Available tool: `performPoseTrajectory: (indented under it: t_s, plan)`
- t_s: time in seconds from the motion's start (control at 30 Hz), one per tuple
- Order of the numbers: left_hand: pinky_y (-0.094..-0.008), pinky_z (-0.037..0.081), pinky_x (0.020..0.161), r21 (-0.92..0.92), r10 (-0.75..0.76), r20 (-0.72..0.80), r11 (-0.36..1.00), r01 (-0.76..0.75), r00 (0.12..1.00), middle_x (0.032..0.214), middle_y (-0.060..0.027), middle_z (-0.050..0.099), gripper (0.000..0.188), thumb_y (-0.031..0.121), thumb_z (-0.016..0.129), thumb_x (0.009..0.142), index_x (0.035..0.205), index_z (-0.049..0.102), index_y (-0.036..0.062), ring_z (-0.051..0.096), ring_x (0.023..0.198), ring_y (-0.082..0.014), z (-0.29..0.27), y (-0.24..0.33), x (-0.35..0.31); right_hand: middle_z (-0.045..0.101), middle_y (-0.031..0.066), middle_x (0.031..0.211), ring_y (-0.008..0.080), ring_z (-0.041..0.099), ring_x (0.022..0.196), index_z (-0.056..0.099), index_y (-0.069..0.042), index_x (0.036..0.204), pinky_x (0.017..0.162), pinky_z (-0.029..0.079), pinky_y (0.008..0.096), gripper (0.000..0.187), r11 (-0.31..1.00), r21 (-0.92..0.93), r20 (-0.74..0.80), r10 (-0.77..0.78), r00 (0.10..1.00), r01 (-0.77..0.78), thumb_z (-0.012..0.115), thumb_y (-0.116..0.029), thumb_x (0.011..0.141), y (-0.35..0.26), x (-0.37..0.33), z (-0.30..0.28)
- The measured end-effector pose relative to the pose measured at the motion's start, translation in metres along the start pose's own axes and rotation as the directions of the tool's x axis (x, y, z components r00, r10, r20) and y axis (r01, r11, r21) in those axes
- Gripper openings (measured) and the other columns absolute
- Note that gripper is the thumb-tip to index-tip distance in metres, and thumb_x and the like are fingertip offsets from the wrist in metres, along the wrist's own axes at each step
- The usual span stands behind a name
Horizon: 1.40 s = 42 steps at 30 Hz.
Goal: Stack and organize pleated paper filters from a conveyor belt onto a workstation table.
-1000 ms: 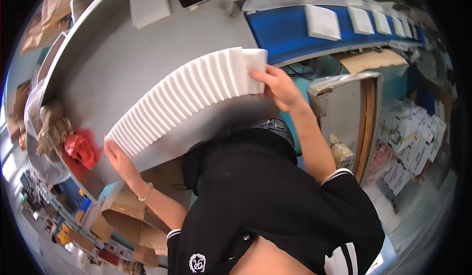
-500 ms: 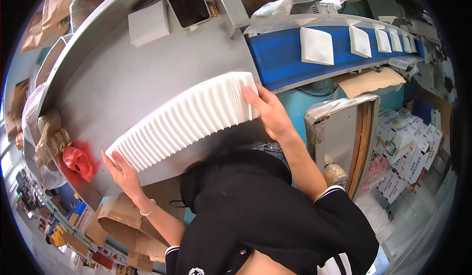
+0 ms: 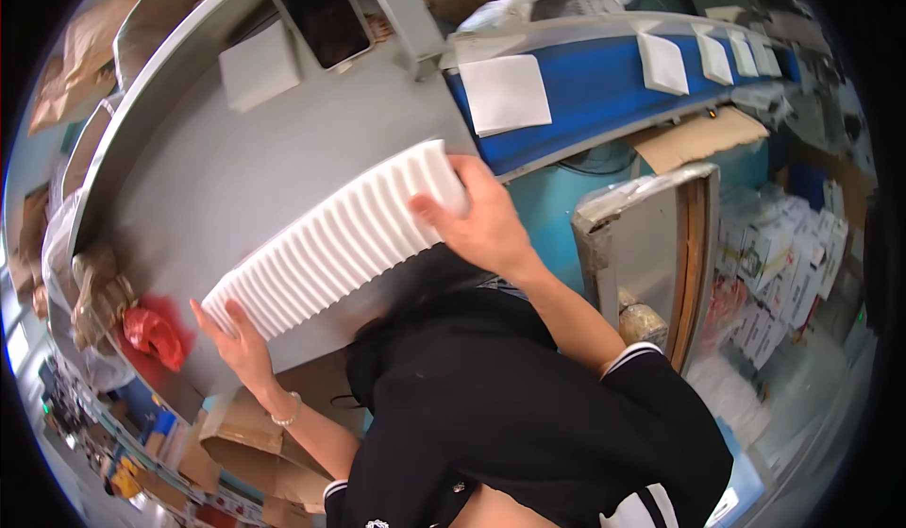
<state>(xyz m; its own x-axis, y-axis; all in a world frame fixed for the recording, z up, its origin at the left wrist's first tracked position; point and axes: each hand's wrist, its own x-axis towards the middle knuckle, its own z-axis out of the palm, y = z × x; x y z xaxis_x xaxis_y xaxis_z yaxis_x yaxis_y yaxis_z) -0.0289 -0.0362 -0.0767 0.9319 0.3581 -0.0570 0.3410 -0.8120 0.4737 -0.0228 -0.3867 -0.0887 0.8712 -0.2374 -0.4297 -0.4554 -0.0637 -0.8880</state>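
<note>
A long row of folded white paper sheets, like napkins or tissues, stands on edge, slanting over the grey metal worktop. My left hand grips its lower left end, with the thumb and fingers around the end bundle. At the upper right end my right hand closes around the last bundle, thumb on the near face and fingers behind. The row is ribbed into many small bundles. Just past my right hand, a flat white folded stack lies on the blue conveyor belt.
Several more white stacks sit farther along the belt. A phone and a white folded stack lie at the worktop's far side. A red plastic bag is at its left end. Below stands an open cardboard box.
My right hand has moved left and pressed inward, so the row is shorter. The belt's stacks have come nearer. My left hand keeps its hold, and the view has shifted slightly.
</note>
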Motion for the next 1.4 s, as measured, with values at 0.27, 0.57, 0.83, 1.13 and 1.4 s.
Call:
performPoseTrajectory:
  t_s: [0.27, 0.57, 0.83, 1.13, 1.4]
  plan:
    - [-0.0400, 0.028, 0.113, 0.009, -0.061, 0.019, 0.998, 0.060, 0.998, 0.150, -0.0212, 0.035, 0.077, 0.054, 0.051, 0.097, 0.149, 0.029, 0.0017, 0.037, 0.137, -0.0331, -0.004, 0.002, -0.001, 0.063, 0.0077, 0.110, 0.0152, 0.059, 0.098, 0.063, -0.002, 0.117, 0.082, 0.049, 0.0304, 0.038, 0.709, 0.532, 0.311, 0.344, 0.886, -0.463, 0.066, -0.030, 0.093, 0.013, 0.010, -0.014]
    - [-0.0403, 0.029, 0.112, 0.021, 0.041, 0.060, 0.999, -0.042, 0.997, 0.148, -0.0217, 0.037, 0.078, 0.054, 0.053, 0.095, 0.148, 0.031, 0.0008, 0.038, 0.135, -0.0329, -0.008, 0.007, -0.003, 0.064, 0.0084, 0.111, 0.0142, 0.061, 0.099, 0.058, 0.001, 0.118, 0.090, 0.049, 0.0282, 0.030, 0.659, 0.718, -0.041, 0.358, 0.933, -0.222, 0.057, -0.022, 0.099, 0.030, 0.019, -0.035]
    - [-0.0385, 0.027, 0.113, -0.079, 0.033, 0.052, 0.996, -0.029, 0.998, 0.147, -0.0213, 0.039, 0.079, 0.054, 0.056, 0.094, 0.149, 0.030, 0.0024, 0.038, 0.136, -0.0311, -0.006, 0.010, -0.006, 0.064, 0.0058, 0.104, 0.0135, 0.060, 0.095, 0.060, 0.000, 0.116, 0.085, 0.048, 0.0284, 0.043, 0.998, -0.002, 0.055, -0.064, 0.996, 0.064, 0.063, -0.037, 0.095, 0.011, 0.006, 0.001]
    - [-0.0393, 0.027, 0.113, -0.162, -0.024, 0.078, 0.986, 0.037, 0.997, 0.147, -0.0237, 0.038, 0.084, 0.049, 0.064, 0.091, 0.148, 0.028, -0.0014, 0.037, 0.138, -0.0320, -0.012, 0.012, -0.009, 0.065, 0.0087, 0.109, 0.0135, 0.064, 0.090, 0.054, 0.001, 0.124, 0.075, 0.052, 0.0262, 0.040, 0.767, 0.599, 0.034, 0.264, 0.964, -0.231, 0.064, -0.025, 0.095, 0.025, 0.011, -0.036]
    - [-0.0424, 0.026, 0.114, -0.180, 0.045, 0.076, 0.983, -0.030, 0.996, 0.149, -0.0276, 0.034, 0.094, 0.054, 0.066, 0.087, 0.148, 0.026, -0.0050, 0.032, 0.140, -0.0379, -0.008, 0.017, -0.010, 0.063, 0.0056, 0.104, 0.0096, 0.056, 0.092, 0.056, 0.002, 0.121, 0.082, 0.046, 0.0254, 0.042, 0.997, 0.077, 0.119, -0.008, 0.993, -0.002, 0.063, -0.030, 0.096, 0.010, 0.005, 0.004]
